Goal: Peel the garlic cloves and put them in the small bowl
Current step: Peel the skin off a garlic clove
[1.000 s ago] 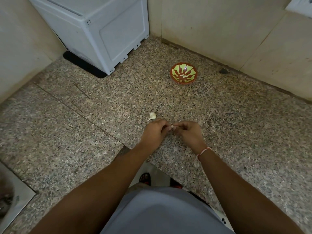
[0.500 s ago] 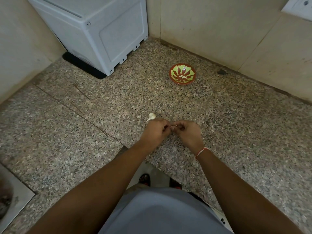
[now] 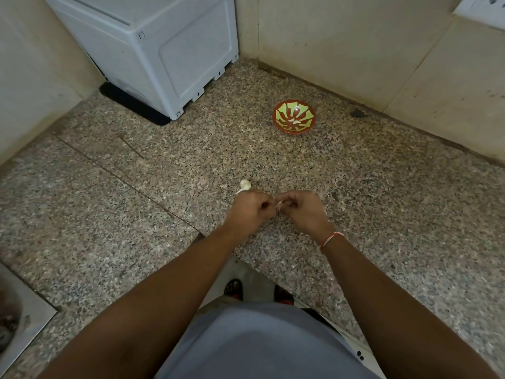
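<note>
A garlic clove (image 3: pixel 279 205) is pinched between my left hand (image 3: pixel 250 210) and my right hand (image 3: pixel 302 212), which meet above the speckled granite counter (image 3: pixel 136 214). Only a pale sliver of it shows between the fingertips. Another piece of garlic (image 3: pixel 244 186) with a thin stalk lies on the counter just beyond my left hand. The small bowl (image 3: pixel 294 120), red-brown with a green pattern, stands farther back near the wall; a few pale pieces lie inside it.
A white appliance (image 3: pixel 153 50) on a black base fills the back left corner. Tiled walls close the counter at the back and left. A steel sink edge (image 3: pixel 24 318) shows at the lower left. A dark spot (image 3: pixel 357 113) lies by the back wall.
My hands stay together at the same place, the fingers shifting slightly on the clove. The camera has tilted a little.
</note>
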